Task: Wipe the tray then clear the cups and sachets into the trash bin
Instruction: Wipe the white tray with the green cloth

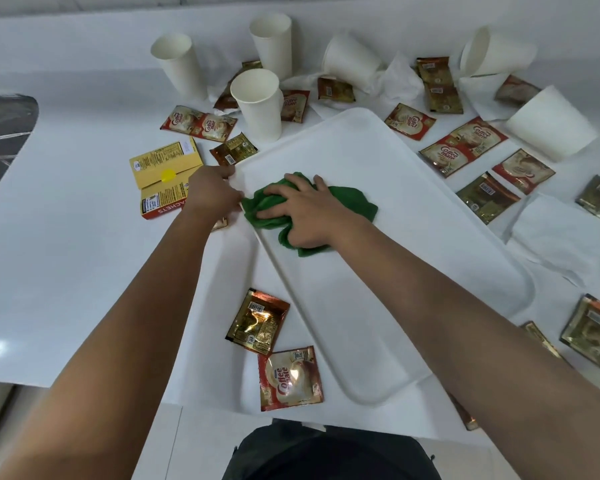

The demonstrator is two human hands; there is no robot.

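A white rectangular tray (413, 216) lies diagonally on the white counter. My right hand (302, 216) presses a crumpled green cloth (352, 202) flat onto the tray's far left part. My left hand (212, 190) grips the tray's left corner edge. Several white paper cups stand or lie behind the tray, among them an upright cup (258, 103) and a tipped cup (551, 123). Coffee and creamer sachets are scattered all around, such as a gold sachet (258, 322) and a red Coffee mate sachet (290, 379) near the front edge.
A yellow sachet box (165, 176) lies left of my left hand. White napkins (561, 233) sit to the right and a crumpled tissue (400, 79) lies among the cups. A dark opening (0, 140) shows at the far left. The counter's front edge runs just below the sachets.
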